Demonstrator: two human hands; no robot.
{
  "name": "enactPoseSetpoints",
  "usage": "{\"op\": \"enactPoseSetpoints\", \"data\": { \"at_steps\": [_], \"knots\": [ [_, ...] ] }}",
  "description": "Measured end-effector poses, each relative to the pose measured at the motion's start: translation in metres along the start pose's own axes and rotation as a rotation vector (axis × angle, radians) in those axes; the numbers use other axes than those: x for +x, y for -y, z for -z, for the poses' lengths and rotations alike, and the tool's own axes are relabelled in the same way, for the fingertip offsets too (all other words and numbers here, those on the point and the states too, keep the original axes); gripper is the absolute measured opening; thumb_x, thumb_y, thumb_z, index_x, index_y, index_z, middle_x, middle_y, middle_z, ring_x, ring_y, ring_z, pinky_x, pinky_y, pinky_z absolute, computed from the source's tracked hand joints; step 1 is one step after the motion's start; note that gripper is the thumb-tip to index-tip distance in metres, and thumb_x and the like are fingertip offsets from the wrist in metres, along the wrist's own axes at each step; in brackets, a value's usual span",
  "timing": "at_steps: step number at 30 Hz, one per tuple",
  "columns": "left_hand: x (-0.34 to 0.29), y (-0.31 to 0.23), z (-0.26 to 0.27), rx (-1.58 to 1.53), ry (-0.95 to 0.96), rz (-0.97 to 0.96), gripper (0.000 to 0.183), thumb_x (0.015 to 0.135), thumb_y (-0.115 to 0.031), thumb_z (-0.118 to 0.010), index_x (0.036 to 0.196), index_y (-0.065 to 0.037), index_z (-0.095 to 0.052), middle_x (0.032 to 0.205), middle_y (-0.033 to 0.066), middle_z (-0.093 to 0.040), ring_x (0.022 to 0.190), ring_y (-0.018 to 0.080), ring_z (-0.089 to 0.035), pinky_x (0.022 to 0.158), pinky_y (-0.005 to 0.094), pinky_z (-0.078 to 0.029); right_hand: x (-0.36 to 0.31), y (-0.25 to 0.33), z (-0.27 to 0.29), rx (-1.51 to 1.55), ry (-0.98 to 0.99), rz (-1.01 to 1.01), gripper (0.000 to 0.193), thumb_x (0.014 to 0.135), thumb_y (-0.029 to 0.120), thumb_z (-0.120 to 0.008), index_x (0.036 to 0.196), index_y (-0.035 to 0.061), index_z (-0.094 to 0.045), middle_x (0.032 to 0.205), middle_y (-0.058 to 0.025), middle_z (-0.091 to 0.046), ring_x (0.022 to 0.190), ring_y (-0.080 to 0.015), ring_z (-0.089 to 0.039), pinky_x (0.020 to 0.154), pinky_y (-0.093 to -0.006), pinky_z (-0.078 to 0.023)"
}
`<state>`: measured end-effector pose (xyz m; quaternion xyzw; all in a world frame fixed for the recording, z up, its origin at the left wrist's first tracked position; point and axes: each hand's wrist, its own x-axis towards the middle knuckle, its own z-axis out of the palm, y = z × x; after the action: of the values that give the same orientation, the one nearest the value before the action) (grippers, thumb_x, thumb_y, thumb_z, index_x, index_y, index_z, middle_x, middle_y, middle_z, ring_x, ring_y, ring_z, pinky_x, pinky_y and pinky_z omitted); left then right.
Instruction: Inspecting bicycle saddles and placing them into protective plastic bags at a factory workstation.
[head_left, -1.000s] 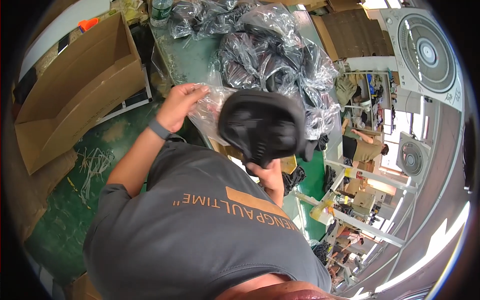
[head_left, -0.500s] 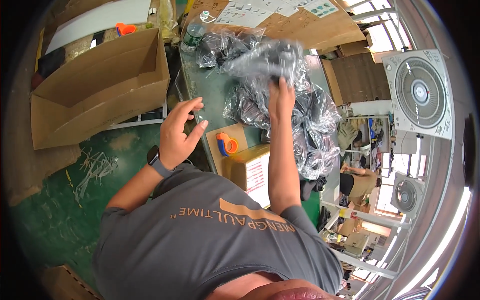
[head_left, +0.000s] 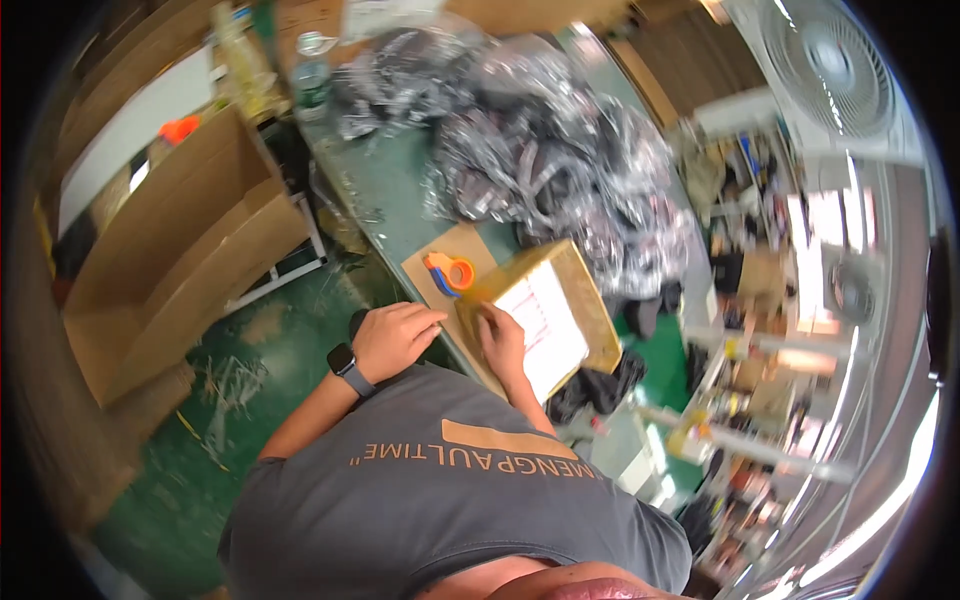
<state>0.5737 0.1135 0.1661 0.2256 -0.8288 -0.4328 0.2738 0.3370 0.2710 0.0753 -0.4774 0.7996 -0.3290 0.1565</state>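
yellow-brown carton (head_left: pixel 592 305) with white printed sheets (head_left: pixel 545 328) in it stands near your torso, at the near side of the green workbench (head_left: pixel 385 195). your right hand (head_left: pixel 503 342) is at its left edge, fingers curled; you cannot tell from this view whether they pinch a sheet. your left hand (head_left: pixel 393 338) is just beside, fingers close together, their grip unclear. an orange-and-blue ring-handled tool (head_left: pixel 449 270) lies on a flat cardboard piece (head_left: pixel 478 245) near your hands. farther out, clear plastic bags (head_left: pixel 560 160) of dark items lie heaped, near a clear bottle (head_left: pixel 311 85).
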Motion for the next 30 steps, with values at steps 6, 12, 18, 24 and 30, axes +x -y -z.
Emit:
{"op": "enactPoseSetpoints", "data": {
  "at_steps": [6, 12, 18, 24, 30],
  "knots": [
    [0.037, 0.021, -0.052, 0.191, 0.666, -0.113, 0.029, 0.093, -0.017, -0.072, 0.12, -0.007, -0.07, 0.107, 0.0133, -0.071, 0.103, 0.0359, -0.069, 0.087, 0.0466, -0.056, -0.158, -0.126, 0.092, -0.102, -0.586, -0.548, 0.029, 0.094, 0.006, -0.068, 0.122, -0.0007, -0.072, 0.085, -0.0118, -0.072, 0.072, -0.0171, -0.066, 0.071, -0.0345, -0.055],
    [0.079, -0.024, -0.153, 0.345, 0.882, -0.261, 0.043, 0.091, -0.019, -0.076, 0.129, -0.003, -0.063, 0.113, 0.0204, -0.07, 0.109, 0.0415, -0.066, 0.092, 0.0501, -0.054, -0.303, -0.253, 0.114, 0.059, -0.93, -0.892, 0.038, 0.094, 0.009, -0.071, 0.131, -0.002, -0.066, 0.101, -0.011, -0.075, 0.083, -0.0177, -0.071, 0.077, -0.0325, -0.058],
    [0.06, -0.076, -0.27, 0.377, 0.943, -0.193, 0.047, 0.093, -0.03, -0.073, 0.134, -0.008, -0.066, 0.126, 0.0212, -0.071, 0.113, 0.0422, -0.067, 0.095, 0.0509, -0.055, -0.312, -0.365, 0.154, 0.938, -1.075, -1.084, 0.061, 0.098, 0.01, -0.07, 0.151, -0.0052, -0.045, 0.118, -0.0182, -0.07, 0.089, -0.0253, -0.073, 0.073, -0.0368, -0.063],
    [0.024, -0.085, -0.389, -0.022, 1.159, 0.039, 0.047, 0.096, -0.029, -0.076, 0.134, -0.004, -0.066, 0.113, 0.0156, -0.077, 0.1, 0.0339, -0.075, 0.088, 0.0427, -0.059, -0.29, -0.478, 0.199, 1.707, -1.124, -1.053, 0.058, 0.098, 0.025, -0.075, 0.139, -0.004, -0.045, 0.127, -0.0232, -0.06, 0.096, -0.0392, -0.074, 0.076, -0.0456, -0.067],
    [0.029, -0.094, -0.526, 0.28, 0.825, -0.092, 0.032, 0.098, -0.036, -0.07, 0.111, -0.009, -0.077, 0.098, 0.0134, -0.08, 0.092, 0.0327, -0.077, 0.081, 0.0429, -0.06, -0.314, -0.509, 0.204, 1.791, -0.766, -1.118, 0.052, 0.094, 0.059, -0.074, 0.094, 0.011, -0.054, 0.091, -0.0104, -0.064, 0.077, -0.0317, -0.071, 0.067, -0.0406, -0.064]
  ]
}}
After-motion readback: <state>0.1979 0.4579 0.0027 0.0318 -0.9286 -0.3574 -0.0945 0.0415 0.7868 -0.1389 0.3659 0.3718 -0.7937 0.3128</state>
